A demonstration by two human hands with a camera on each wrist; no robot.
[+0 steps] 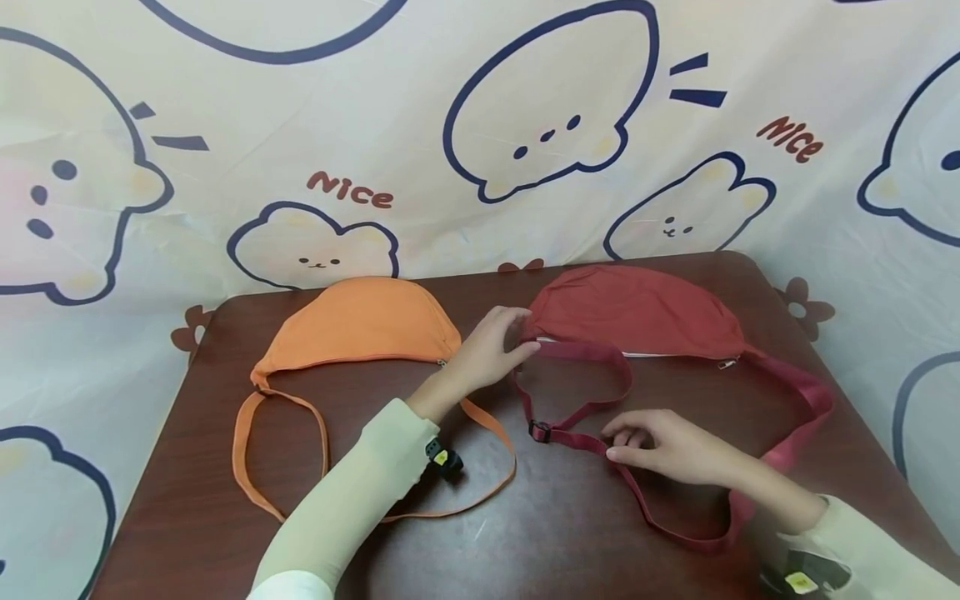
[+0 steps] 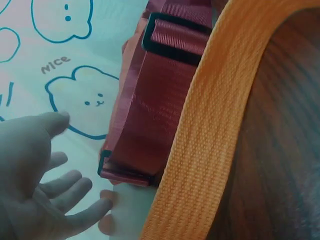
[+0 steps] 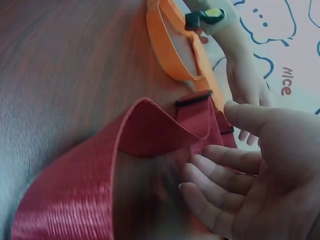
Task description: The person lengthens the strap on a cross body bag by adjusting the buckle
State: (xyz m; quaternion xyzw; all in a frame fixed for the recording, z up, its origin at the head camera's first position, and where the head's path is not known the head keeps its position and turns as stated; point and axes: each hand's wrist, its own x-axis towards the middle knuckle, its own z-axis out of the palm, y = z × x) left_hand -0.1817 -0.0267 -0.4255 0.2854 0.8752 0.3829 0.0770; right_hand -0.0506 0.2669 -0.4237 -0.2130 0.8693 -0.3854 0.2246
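A red waist bag (image 1: 637,308) lies at the back right of the table, its strap (image 3: 75,195) looping toward the front. At the bag's left end is my left hand (image 1: 491,346); the left wrist view shows its fingers (image 2: 70,192) spread and relaxed, holding nothing. My right hand (image 1: 675,446) hovers by the front of the red strap, near the black slider (image 1: 540,431). Its fingers (image 3: 220,172) are loosely bent, with nothing gripped. Whether a fingertip touches the strap, I cannot tell. To the left lies an orange waist bag (image 1: 367,321), partly behind my left wrist.
The orange strap (image 1: 243,442) loops across the left half of the brown table (image 1: 480,542), passing under my left forearm. A printed cloth (image 1: 420,108) with cartoon bears hangs behind and at both sides. Each wrist wears a small black camera (image 1: 444,458).
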